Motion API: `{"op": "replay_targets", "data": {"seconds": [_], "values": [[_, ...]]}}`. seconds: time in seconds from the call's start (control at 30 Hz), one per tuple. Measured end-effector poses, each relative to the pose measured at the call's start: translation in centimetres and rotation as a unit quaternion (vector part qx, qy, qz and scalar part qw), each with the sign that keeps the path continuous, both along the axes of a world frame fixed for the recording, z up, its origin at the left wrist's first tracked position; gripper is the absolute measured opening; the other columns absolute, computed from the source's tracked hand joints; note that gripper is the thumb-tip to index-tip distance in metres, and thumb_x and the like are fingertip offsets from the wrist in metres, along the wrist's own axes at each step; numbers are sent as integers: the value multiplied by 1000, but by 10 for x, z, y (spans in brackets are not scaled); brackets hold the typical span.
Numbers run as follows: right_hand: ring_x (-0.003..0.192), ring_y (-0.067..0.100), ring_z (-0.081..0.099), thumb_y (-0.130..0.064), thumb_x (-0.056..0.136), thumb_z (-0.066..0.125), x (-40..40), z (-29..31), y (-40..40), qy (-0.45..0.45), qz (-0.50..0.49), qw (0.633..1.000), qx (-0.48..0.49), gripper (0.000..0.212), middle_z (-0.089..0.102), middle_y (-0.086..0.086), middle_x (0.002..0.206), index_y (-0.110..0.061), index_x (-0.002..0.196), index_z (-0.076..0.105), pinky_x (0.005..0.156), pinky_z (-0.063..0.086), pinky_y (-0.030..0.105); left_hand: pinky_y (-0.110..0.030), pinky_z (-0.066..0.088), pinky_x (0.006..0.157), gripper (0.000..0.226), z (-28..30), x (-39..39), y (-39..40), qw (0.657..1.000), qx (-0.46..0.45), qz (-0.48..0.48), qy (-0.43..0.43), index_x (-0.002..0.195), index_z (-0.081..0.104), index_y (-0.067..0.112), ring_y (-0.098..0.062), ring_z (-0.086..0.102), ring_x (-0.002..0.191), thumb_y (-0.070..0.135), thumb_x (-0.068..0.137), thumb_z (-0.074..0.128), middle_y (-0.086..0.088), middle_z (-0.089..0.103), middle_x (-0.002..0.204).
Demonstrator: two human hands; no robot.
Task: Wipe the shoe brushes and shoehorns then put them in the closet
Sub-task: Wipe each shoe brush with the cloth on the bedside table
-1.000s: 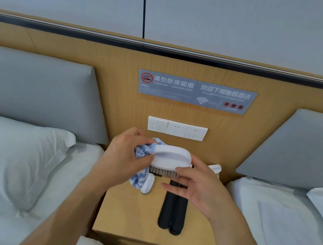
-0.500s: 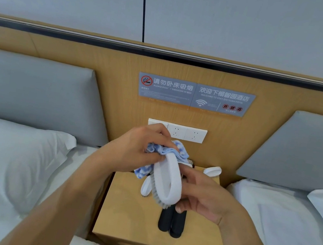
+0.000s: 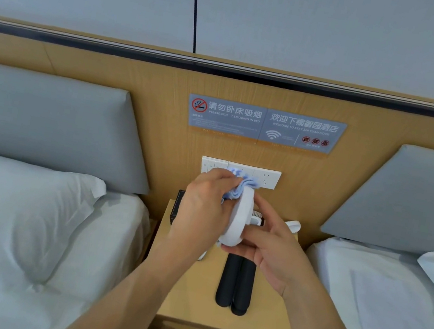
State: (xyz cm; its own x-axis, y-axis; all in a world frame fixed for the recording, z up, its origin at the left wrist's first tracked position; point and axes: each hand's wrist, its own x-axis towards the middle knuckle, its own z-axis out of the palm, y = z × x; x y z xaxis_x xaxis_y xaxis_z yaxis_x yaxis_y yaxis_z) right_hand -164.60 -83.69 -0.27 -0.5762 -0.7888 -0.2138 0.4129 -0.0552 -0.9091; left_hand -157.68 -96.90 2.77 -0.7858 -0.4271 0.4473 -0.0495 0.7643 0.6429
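My right hand (image 3: 267, 248) grips a white shoe brush (image 3: 239, 217), held on edge above the nightstand (image 3: 188, 289) with its white back turned left. My left hand (image 3: 202, 208) presses a bunched blue-and-white cloth (image 3: 238, 187) against the brush's top end. Two black shoehorns (image 3: 235, 283) lie side by side on the nightstand below my hands. Behind my right hand a second brush's bristles (image 3: 257, 214) and a white handle end (image 3: 294, 226) poke out. A small white piece (image 3: 201, 257) shows under my left wrist.
A bed with a white pillow (image 3: 15, 201) lies to the left and another bed (image 3: 389, 296) to the right. The wooden headboard wall carries a switch and socket panel (image 3: 265, 177) and a sign (image 3: 264, 125). A dark box (image 3: 178, 206) stands at the nightstand's back left.
The brush has been turned from flat to on edge and raised slightly. My left hand with the cloth moved up to its top end.
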Motion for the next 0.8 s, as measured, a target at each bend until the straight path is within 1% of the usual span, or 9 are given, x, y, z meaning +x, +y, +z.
{"op": "replay_targets", "data": {"seconds": [0.07,0.13,0.27,0.33,0.43,0.53,0.6,0.67,0.8], "values": [[102,36,72,-12,74,79,-6,2,1,-1,-16,1000,-5,68,72,14,118,-37,133,58,78,61,41,-29,52,94,32,1,4,-1,1000,-13,-28,3,115,70,3,-21,62,110,-3,84,65,-9,65,122],[103,37,72,-8,77,79,-14,5,6,-5,-25,1000,-5,71,72,15,119,-34,138,55,78,61,41,-26,49,95,33,1,8,-4,996,-16,-87,-26,119,69,7,-14,56,117,2,89,57,-3,57,130],[107,39,70,-13,73,80,-21,8,14,-13,-12,1000,-7,73,71,17,120,-33,138,54,77,61,41,-22,45,94,41,6,11,-15,967,138,-202,-74,110,73,11,-10,51,119,16,95,36,7,50,129],[110,39,68,-14,74,79,-21,9,14,-7,4,1000,-13,70,70,18,122,-36,137,55,81,61,42,-21,49,83,31,9,7,-17,968,176,-172,-58,99,76,13,-9,58,106,18,98,45,9,55,120],[112,40,67,-13,80,75,-20,9,11,0,18,1000,-24,64,68,21,124,-38,136,56,85,60,44,-10,44,77,7,8,-2,-16,987,127,-91,-40,88,74,20,-2,57,98,15,87,70,10,58,108],[112,42,67,-11,83,70,-21,10,11,-8,13,999,-31,65,68,23,123,-36,141,51,84,60,45,-6,43,73,17,10,-9,-16,990,129,-53,-23,87,65,28,4,56,93,16,81,75,16,59,98],[111,43,67,-11,86,66,-22,11,11,-13,11,999,-36,63,68,22,123,-36,142,49,83,60,45,-8,46,70,25,13,-14,-16,989,140,-47,-13,97,62,30,4,59,88,16,80,75,17,63,95],[111,43,67,-10,90,62,-24,11,11,-21,6,999,-44,59,68,20,125,-36,141,49,82,60,46,-7,47,72,29,14,-19,-15,990,136,-47,-1,106,67,28,4,61,90,15,81,73,16,67,97],[106,42,69,-4,96,57,-25,11,10,-28,-31,998,-38,48,69,18,123,-34,134,57,78,61,45,-12,48,75,22,10,-24,-8,994,98,-36,34,107,76,17,-6,64,90,12,86,72,3,70,102]]}}
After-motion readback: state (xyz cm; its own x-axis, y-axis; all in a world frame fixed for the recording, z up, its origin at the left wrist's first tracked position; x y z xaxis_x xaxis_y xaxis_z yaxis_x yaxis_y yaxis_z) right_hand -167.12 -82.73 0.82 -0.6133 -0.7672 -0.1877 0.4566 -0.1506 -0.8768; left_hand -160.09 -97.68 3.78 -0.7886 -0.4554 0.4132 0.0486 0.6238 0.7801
